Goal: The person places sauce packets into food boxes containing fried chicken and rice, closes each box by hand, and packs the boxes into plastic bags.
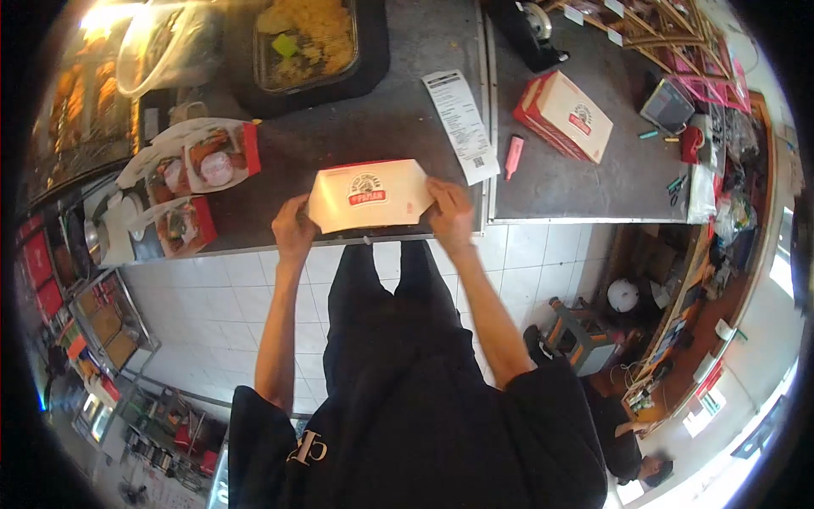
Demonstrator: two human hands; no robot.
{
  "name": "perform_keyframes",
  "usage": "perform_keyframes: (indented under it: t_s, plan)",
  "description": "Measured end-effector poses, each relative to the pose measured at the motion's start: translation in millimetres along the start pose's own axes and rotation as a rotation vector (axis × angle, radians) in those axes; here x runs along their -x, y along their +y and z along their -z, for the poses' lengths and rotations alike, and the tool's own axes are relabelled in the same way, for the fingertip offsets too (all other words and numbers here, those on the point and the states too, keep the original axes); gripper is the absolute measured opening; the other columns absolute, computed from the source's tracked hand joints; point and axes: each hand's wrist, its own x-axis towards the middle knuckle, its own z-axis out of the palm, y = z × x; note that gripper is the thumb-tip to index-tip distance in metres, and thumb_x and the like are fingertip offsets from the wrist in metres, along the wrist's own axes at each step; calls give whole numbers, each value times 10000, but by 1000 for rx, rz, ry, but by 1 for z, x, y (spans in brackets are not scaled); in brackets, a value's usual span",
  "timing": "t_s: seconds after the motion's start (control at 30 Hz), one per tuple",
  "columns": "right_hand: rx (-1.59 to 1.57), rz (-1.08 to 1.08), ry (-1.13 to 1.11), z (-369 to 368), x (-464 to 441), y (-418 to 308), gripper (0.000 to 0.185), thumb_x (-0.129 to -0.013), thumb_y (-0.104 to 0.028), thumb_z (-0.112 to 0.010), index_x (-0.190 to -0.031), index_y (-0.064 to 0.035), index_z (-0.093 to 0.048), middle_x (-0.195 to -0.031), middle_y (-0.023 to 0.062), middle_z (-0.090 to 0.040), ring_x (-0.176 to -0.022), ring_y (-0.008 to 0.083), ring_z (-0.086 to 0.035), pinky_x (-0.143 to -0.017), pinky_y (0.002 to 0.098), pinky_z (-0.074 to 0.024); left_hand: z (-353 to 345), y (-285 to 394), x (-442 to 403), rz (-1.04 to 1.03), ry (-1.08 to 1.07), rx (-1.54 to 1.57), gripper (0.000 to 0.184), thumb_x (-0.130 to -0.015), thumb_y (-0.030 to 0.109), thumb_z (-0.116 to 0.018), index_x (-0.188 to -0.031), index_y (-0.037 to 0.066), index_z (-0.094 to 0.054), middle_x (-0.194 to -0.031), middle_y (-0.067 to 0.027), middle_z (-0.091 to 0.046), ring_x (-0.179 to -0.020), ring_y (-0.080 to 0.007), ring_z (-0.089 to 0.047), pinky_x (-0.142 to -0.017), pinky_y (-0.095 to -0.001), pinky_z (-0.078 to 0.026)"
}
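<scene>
The dark counter (pixel 390 119) spreads beyond the fingers. Past the left fingers, a tray (pixel 307 86) holds yellowish, crumbly food with a green piece on top. Beyond and right of the right fingers sit red-sided boxes (pixel 581 114), contents hidden. Between the fingers is the paper box (pixel 339 212), left hand (pixel 294 227) and right hand (pixel 452 214) each pinching one end. The step seems to be shaping it; the next move likely calls for even pressure, lest it buckle. Just beyond the right fingers lies a receipt (pixel 462 123).

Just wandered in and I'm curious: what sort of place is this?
Probably a takeaway food kitchen or stall: there's a printed carton being held, a long paper receipt on the dark worktop, and golden food beyond.
</scene>
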Motion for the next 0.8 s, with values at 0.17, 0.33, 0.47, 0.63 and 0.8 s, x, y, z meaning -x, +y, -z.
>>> perform_keyframes:
  t_s: [0.17,0.33,0.47,0.63,0.8]
  plan:
    - [-270,-489,69,-13,11,-26,410,-725,106,-637,-1124,27,-689,-1036,210,-735,-945,380,-723,-839,417,-572,-37,7,18,508,161,581,229,-900,9,-706,-1125,-21,-683,-1074,-105,-738,-1001,-177,-693,-909,-308,-535]
    - [-283,-540,-27,-15,10,-27,421,-763,97,-614,-1172,34,-689,-1085,207,-747,-1018,297,-743,-886,353,-567,-44,20,22,422,97,413,268,-903,30,-713,-1167,-6,-691,-1065,-74,-744,-1024,-172,-688,-929,-291,-523]
    - [-254,-521,-190,-1,5,-25,365,-793,67,-602,-1143,43,-701,-1103,209,-741,-1067,306,-721,-913,364,-555,-26,20,20,342,-14,557,309,-964,129,-624,-1239,11,-702,-1334,-147,-625,-1207,-193,-611,-950,-332,-516]
    - [-221,-596,-366,3,-22,-33,287,-940,-135,-623,-1150,37,-713,-1069,241,-705,-885,394,-677,-805,477,-529,-27,20,-5,570,-234,499,463,-1059,326,-459,-1287,-19,-668,-1438,-207,-528,-1296,-313,-551,-1038,-432,-464]
    - [85,-565,-247,-31,-1,-39,426,-972,-238,-623,-1340,-22,-622,-1285,257,-568,-1144,455,-556,-915,529,-473,-55,6,26,341,-169,-47,517,-1077,371,-450,-1401,-12,-573,-1484,-282,-459,-1357,-448,-455,-1136,-483,-358]
